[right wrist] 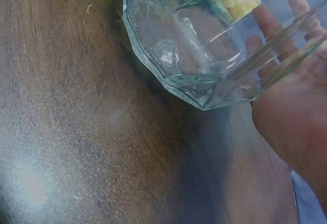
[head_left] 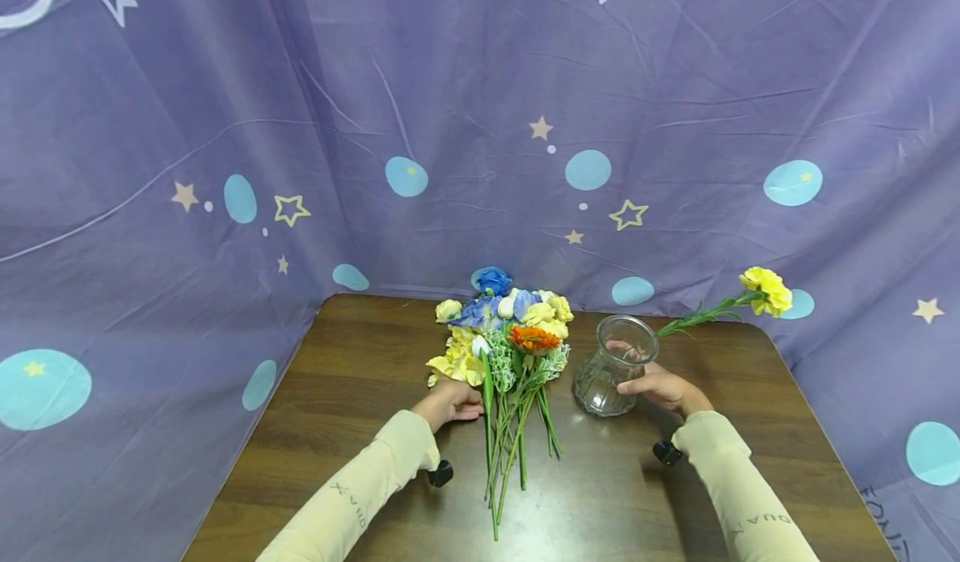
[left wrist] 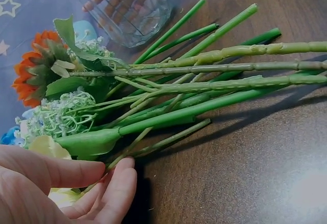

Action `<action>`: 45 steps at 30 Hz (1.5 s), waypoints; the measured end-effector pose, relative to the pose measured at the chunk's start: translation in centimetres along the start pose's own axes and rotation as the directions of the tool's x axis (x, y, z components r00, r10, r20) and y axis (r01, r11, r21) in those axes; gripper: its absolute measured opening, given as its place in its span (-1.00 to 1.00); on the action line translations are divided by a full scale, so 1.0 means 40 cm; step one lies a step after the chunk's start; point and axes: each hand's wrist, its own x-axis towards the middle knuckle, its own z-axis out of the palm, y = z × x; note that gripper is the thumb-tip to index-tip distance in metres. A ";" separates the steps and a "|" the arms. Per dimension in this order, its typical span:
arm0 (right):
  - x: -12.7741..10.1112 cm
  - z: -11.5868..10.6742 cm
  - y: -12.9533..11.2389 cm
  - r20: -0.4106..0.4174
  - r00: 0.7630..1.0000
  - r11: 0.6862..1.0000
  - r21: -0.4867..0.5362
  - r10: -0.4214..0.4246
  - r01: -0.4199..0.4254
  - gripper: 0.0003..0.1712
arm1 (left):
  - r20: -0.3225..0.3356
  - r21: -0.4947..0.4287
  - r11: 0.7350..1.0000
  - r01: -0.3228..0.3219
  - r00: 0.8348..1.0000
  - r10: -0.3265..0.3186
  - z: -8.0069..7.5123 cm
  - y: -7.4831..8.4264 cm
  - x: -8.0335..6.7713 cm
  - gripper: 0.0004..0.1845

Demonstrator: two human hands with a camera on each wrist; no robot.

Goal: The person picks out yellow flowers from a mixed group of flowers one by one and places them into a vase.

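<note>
A bunch of artificial flowers (head_left: 517,353) lies on the brown table (head_left: 352,395), heads to the back and green stems (left wrist: 214,86) toward me. Among them is an orange flower (head_left: 534,338), and blue and yellow ones. My left hand (head_left: 453,402) rests on the table at the bunch's left side, with relaxed fingers (left wrist: 115,183) touching the lowest stems. My right hand (head_left: 663,388) wraps around an empty glass vase (head_left: 611,370) standing right of the bunch, its fingers showing through the glass. A single yellow carnation (head_left: 765,289) on a stem reaches out behind that hand; who or what holds it is hidden.
A purple cloth (head_left: 450,87) printed with stars and blue dots hangs behind the table and down both sides. The table's edges lie close to the cloth at left, back and right. Bare wood shows in front of the stems.
</note>
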 end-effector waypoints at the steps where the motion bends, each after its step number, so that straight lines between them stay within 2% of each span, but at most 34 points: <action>1: 0.000 0.000 0.000 0.000 1.000 1.000 0.001 0.000 0.000 -0.18 | 0.003 0.002 1.000 -0.007 1.000 0.007 0.003 0.009 -0.017 -0.90; 2: 0.000 0.001 0.000 0.002 1.000 1.000 0.002 0.000 0.000 -0.18 | -0.001 0.011 1.000 -0.025 1.000 0.025 0.010 0.036 -0.074 -0.88; 5: 0.000 0.002 0.000 0.005 1.000 1.000 0.006 -0.001 0.001 -0.18 | -0.055 0.060 0.998 -0.034 0.998 0.038 0.031 0.076 -0.155 -0.78; 7: -0.001 0.003 0.001 0.009 1.000 1.000 0.010 -0.002 0.002 -0.18 | -0.069 0.087 0.995 -0.044 0.996 0.050 0.039 0.098 -0.197 -0.75; 8: -0.002 0.003 0.001 0.010 1.000 1.000 0.010 -0.003 0.003 -0.18 | -0.062 0.089 0.995 -0.053 0.996 0.059 0.037 0.103 -0.204 -0.76; 9: -0.003 0.003 0.001 0.012 1.000 1.000 0.010 -0.003 0.003 -0.18 | -0.047 0.074 0.996 -0.045 0.998 0.048 0.029 0.089 -0.167 -0.81; 10: -0.003 0.003 0.002 0.013 1.000 1.000 0.010 -0.003 0.003 -0.19 | -0.028 0.062 0.997 -0.052 0.998 0.054 0.024 0.089 -0.161 -0.85; 12: -0.005 0.003 0.002 0.014 1.000 1.000 0.006 -0.001 0.001 -0.19 | 0.005 0.041 0.996 -0.077 0.997 0.077 0.013 0.092 -0.156 -0.90; 13: -0.005 0.004 0.002 0.015 1.000 1.000 0.004 -0.001 0.001 -0.19 | 0.006 0.039 0.996 -0.086 0.996 0.085 0.015 0.099 -0.166 -0.90; 15: -0.006 0.004 0.002 0.016 1.000 1.000 0.004 0.002 -0.002 -0.20 | -0.038 0.048 0.994 -0.096 0.994 0.098 0.031 0.127 -0.221 -0.87; 19: -0.007 0.006 0.001 0.017 1.000 1.000 0.007 0.004 -0.004 -0.20 | -0.145 0.089 0.989 -0.119 0.981 0.132 0.077 0.194 -0.376 -0.77; 22: -0.006 0.006 -0.001 0.013 1.000 1.000 -0.002 0.002 -0.002 -0.19 | -0.160 0.060 0.985 -0.164 0.972 0.172 0.091 0.213 -0.433 -0.75; 25: -0.005 0.006 -0.004 0.001 1.000 1.000 -0.009 0.010 -0.010 -0.18 | -0.179 0.017 0.979 -0.205 0.962 0.205 0.096 0.214 -0.454 -0.72; 35: -0.003 0.008 -0.010 0.000 1.000 1.000 -0.019 0.023 -0.023 -0.18 | -0.262 -0.009 0.952 -0.305 0.920 0.292 0.109 0.196 -0.457 -0.78; 45: -0.002 -0.002 0.000 0.006 1.000 1.000 -0.018 0.012 -0.012 -0.19 | -0.261 -0.012 0.922 -0.387 0.891 0.371 0.111 0.219 -0.459 -0.75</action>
